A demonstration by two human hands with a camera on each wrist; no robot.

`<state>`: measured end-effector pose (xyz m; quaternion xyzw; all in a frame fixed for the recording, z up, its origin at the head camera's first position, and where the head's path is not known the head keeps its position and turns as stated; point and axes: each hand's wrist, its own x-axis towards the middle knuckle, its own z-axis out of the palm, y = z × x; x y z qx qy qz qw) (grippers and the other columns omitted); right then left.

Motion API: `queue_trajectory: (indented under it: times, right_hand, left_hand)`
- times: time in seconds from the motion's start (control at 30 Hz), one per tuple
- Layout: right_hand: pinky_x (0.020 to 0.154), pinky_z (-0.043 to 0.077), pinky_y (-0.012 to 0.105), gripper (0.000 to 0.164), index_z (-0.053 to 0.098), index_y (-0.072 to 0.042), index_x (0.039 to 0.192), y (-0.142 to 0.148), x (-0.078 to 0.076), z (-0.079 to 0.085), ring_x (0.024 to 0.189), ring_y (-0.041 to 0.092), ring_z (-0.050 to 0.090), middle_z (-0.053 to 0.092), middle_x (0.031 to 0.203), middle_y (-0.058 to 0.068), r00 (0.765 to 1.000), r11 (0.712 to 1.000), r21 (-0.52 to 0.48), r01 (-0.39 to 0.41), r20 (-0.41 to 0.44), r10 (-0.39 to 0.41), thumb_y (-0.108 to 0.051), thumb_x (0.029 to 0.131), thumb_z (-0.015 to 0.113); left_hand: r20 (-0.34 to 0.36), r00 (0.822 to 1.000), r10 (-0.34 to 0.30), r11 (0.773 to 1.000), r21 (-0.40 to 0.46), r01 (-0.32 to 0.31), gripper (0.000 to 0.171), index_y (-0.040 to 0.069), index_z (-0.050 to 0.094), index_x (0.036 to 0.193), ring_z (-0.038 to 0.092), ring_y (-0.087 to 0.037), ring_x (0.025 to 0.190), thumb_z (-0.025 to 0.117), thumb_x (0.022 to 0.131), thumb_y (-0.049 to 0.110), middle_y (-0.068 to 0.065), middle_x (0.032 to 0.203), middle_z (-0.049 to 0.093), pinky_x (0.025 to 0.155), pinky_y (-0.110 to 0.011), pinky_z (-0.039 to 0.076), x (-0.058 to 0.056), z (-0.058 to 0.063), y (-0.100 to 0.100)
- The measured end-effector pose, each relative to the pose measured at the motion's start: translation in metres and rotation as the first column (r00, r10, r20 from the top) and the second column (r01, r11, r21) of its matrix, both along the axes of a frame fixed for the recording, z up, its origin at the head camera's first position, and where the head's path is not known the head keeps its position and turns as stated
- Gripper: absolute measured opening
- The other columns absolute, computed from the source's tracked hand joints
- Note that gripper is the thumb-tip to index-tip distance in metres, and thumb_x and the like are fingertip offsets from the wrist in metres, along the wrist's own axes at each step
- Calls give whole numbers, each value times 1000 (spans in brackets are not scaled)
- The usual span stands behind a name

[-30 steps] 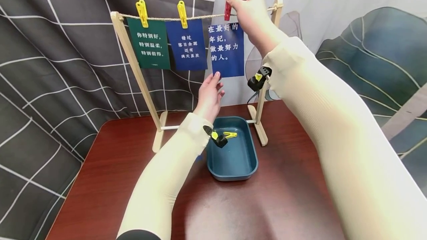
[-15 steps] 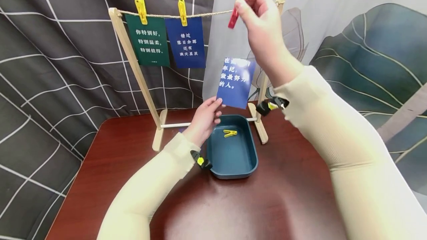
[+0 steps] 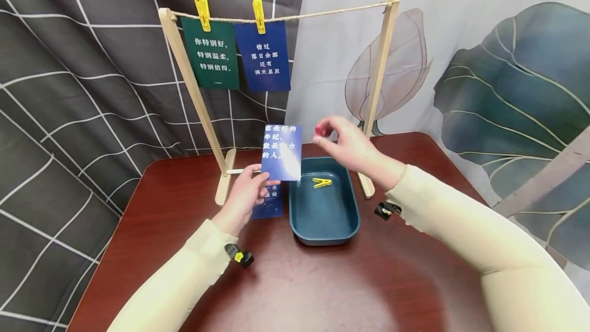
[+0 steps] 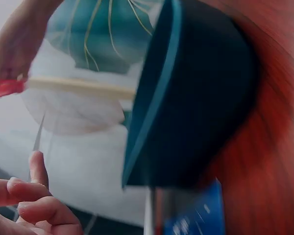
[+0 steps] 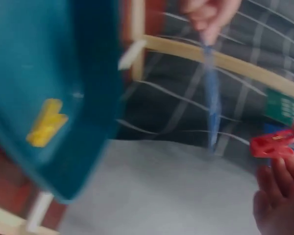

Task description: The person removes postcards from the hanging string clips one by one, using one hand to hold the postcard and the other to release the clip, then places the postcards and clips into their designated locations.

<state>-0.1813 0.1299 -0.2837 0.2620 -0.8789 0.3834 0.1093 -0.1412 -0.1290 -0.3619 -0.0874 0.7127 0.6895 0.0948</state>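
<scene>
My left hand (image 3: 244,193) pinches a blue card (image 3: 282,152) with white lettering by its lower left corner, in front of the rack and beside the bin's back left. In my right hand (image 3: 348,145), over the back right of the teal bin (image 3: 324,240), a red clothespin (image 5: 274,143) is pinched between thumb and fingers; the head view shows only its red tip. A yellow clothespin (image 3: 321,182) lies inside the bin. Another blue card (image 3: 268,206) rests on the table left of the bin, partly covered by the left hand and the held card.
A wooden rack (image 3: 195,91) with a rope (image 3: 318,15) strung across stands at the table's back. From its left half hang a green card (image 3: 211,55) and a blue card (image 3: 265,58), under yellow clothespins (image 3: 259,14). Curtains hang behind.
The blue card came off the rope with the red clothespin. My left hand carried the card down and left; my right hand came down with the clothespin to above the bin.
</scene>
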Motion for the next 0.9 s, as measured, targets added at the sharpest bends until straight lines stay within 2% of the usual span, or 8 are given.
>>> queue_trajectory:
  times: [0.07,0.13,0.23,0.33,0.47,0.63,0.77,0.9]
  right_hand:
    - [83,47,37,22,63,-7,108,1,-1,-19,93,20,56,61,99,5,998,993,117,-35,49,29,-24,94,69]
    - [82,49,36,23,64,-8,106,1,-4,-38,89,19,57,61,96,3,994,970,224,-90,85,73,-26,93,71]
    - [76,49,33,21,65,-11,102,1,-8,-63,83,16,56,61,91,-1,983,914,365,-175,118,141,-26,91,74]
    - [69,47,30,18,65,-13,96,1,-12,-83,76,13,53,58,84,-3,967,850,463,-252,153,203,-27,89,75]
    - [62,42,29,18,62,-16,86,1,-16,-98,69,13,50,52,77,-3,954,786,545,-293,222,201,-28,89,75]
    - [60,41,28,20,60,-16,83,-1,-20,-110,64,12,50,51,73,-3,938,730,596,-333,288,193,-28,90,74]
    - [60,42,27,19,61,-16,84,-3,-21,-117,64,11,51,52,72,-3,934,708,618,-343,305,186,-29,90,74]
    - [60,42,28,20,60,-17,82,-6,-23,-123,65,11,50,51,73,-3,939,696,637,-331,294,178,-29,89,75]
  left_hand:
    - [7,1000,3,1000,-21,-3,32,8,45,135,45,-8,54,49,104,15,-19,112,71,48,-19,33,3,-7,-11]
    - [15,1000,5,999,-37,-5,33,6,45,136,44,-8,54,48,104,14,-21,114,70,47,-19,32,5,-14,-20]
    - [43,999,3,998,-67,0,35,6,43,139,44,-8,54,47,105,13,-20,113,70,48,-19,32,10,-27,-32]
    - [85,996,-3,996,-89,11,40,6,40,143,43,-9,55,47,105,13,-19,112,71,49,-20,33,14,-39,-39]
    - [137,990,-16,995,-98,30,49,3,30,150,43,-9,54,47,104,10,-21,111,71,49,-20,33,18,-52,-44]
    - [216,975,-44,996,-69,61,55,0,22,153,44,-6,53,46,104,9,-21,110,71,48,-19,35,18,-64,-50]
    - [279,957,-79,993,-66,101,61,-2,17,154,50,-7,54,49,104,15,-18,106,73,49,-21,38,20,-68,-56]
    - [314,940,-135,976,-124,182,74,-1,7,155,57,-8,57,52,103,26,-14,101,74,48,-21,39,22,-65,-64]
